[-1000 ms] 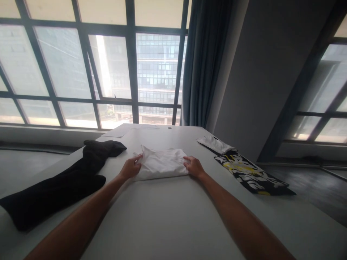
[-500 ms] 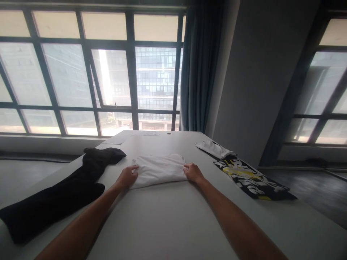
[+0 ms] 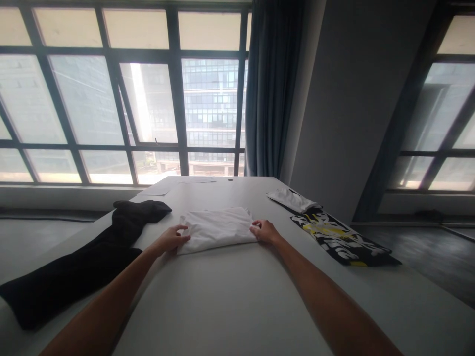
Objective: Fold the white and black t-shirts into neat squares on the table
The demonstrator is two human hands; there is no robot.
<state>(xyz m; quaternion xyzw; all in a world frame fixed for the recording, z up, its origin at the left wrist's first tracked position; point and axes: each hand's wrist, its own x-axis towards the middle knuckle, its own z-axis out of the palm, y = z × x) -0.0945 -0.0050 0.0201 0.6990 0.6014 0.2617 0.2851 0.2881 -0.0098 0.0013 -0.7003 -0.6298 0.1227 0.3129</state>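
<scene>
I see a folded white garment (image 3: 217, 229) lying flat at the centre of the frame, on the pale table (image 3: 230, 296). My left hand (image 3: 169, 239) sits at the garment's left edge, fingers curled with the tips on the cloth near its lower left corner; I cannot tell whether they pinch the fabric or only rest against it. My right hand (image 3: 264, 231) is at the garment's right edge, fingers bent over the border of the cloth and touching it; again a true pinch is not clear from here. The two hands are well apart, one on each side of the garment, with both forearms stretching in from the bottom of the frame.

At the left of the frame a long black garment (image 3: 77, 267) trails from beside the white one down toward the lower left corner, over the table's edge. At the right, a black, white and yellow patterned cloth (image 3: 343, 240) lies flat, and just above it a small folded white piece (image 3: 293, 199). Some papers (image 3: 158, 190) lie at the table's far end, below the large windows (image 3: 111, 99). A dark curtain (image 3: 270, 89) hangs at upper centre.
</scene>
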